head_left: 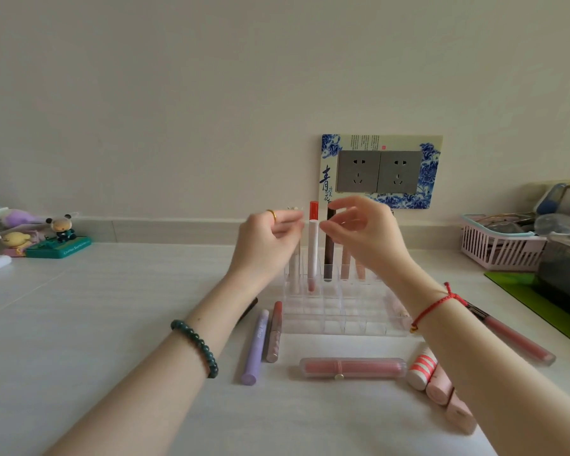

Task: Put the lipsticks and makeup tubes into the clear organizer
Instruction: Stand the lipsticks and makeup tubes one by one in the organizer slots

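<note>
Hands both raised over clear organizer (336, 319), which sits mid-table (112, 307) near the far wall. L hand (267, 240): fingers curled, thumb + forefinger pinched together by top of pale tube (295, 266); can't tell if it actually grips it. R hand (364, 233): loosely curved, open C shape, holds nothing, fingertips just beside top of dark brown tube (328, 258). Far row of organizer has 5 upright: pale tube, white tube w/ red cap (313, 245), dark brown tube, 2 peach tubes (345, 266). Lying on table: purple tube (255, 348) + glitter tube (274, 334) left of organizer, pink tube in clear case (351, 368) near side, striped tube (422, 371) + long pink gloss (517, 342) right.
</note>
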Demonstrator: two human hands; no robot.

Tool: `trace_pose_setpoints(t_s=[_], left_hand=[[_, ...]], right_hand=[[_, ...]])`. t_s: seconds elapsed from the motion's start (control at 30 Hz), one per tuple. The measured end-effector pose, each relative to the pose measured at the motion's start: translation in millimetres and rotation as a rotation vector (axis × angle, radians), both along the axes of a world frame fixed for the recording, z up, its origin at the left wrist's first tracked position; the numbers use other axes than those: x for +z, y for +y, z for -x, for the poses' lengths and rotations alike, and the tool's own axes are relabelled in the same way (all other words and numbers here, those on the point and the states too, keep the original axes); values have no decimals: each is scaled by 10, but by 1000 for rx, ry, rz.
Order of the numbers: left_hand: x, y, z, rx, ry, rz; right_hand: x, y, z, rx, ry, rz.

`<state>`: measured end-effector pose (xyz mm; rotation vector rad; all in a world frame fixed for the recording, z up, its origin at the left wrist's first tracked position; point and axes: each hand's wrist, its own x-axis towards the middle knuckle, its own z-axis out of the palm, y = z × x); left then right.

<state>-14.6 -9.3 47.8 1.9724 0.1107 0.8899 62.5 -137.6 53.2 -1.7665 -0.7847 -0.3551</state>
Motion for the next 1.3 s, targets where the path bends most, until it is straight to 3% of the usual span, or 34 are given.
trace_pose_setpoints(t_s=[0.2,0.33,0.53,0.73,0.83,1.0,1.3], left_hand=[[189,129,309,-67,-107,2],[-85,286,524,-77,36,-55],[-439,526,761,-124,235,-167],[-560,619,1023,-199,413,-396],[-618,650,1025,-185,482,-565],[-679,689,967,-199,528,-627],[-675,689,972,-220,459,-482]], right_hand=[[150,14,254,108,-100,65],[81,97,388,218,-139,251],[-232,283,520,304,-287,714],[-416,389,627,366,-344,953],[-435,405,658,414,-342,993],[-425,394,691,479,-348,1068],[-452,390,698,503,-457,976]])
